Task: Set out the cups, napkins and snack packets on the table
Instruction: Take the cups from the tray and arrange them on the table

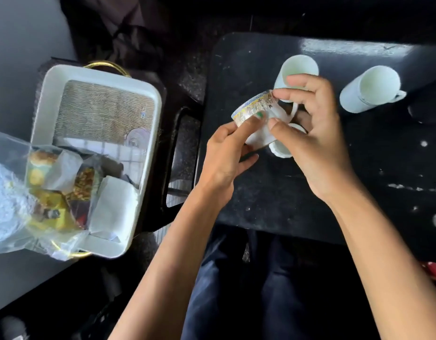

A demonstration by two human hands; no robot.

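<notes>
Both hands clamped on patterned cup (pixel 255 111) over table (pixel 273 192) centre: left hand (pixel 224 153) pinches rim, right hand (pixel 307 133) wraps body. Two plain cups (pixel 370 90) at 1 o'clock. Ceramic looks rigid, chippable, slick; grip handle or body

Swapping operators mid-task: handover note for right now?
Left hand and right hand both hold the patterned cup, tilted above the black table.
Done: two white cups stand on the table.
Left: set this cup down; napkins and snack packets sit in the white tray to the left, packets inside a clear bag.
</notes>
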